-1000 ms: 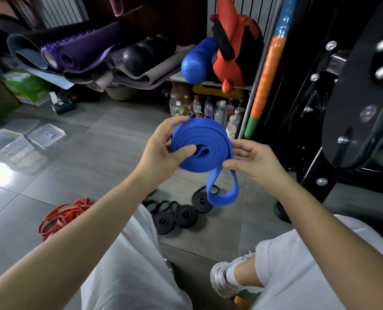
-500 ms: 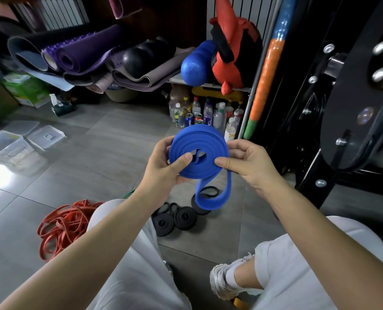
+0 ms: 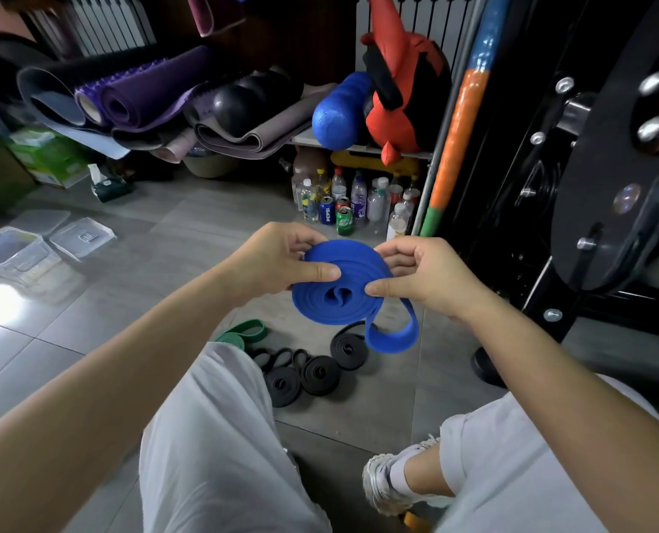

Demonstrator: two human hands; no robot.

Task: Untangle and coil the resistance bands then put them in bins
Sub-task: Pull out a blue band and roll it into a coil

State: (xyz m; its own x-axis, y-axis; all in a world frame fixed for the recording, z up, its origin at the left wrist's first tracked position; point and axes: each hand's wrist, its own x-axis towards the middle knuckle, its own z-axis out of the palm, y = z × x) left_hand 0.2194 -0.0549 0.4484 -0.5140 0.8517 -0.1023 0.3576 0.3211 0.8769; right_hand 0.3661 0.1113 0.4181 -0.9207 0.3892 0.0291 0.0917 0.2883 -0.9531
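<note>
- A clear bin (image 3: 10,250) stands open on the gray floor at the far left, with a clear lid (image 3: 83,236) just beside it.
- A green band (image 3: 243,334) lies on the floor by the left knee.
- The left hand (image 3: 277,263) pinches the coil's left edge, thumb pressed on its face and fingers curled behind.
- 3 coiled black bands (image 3: 320,373) lie close together on the floor between the knees.
- The blue band (image 3: 339,298) is held in the air between both hands, wound into a flat coil, with a loose loop hanging at its lower right.
- The right hand (image 3: 424,275) pinches the coil's right edge, thumb on top.
</note>
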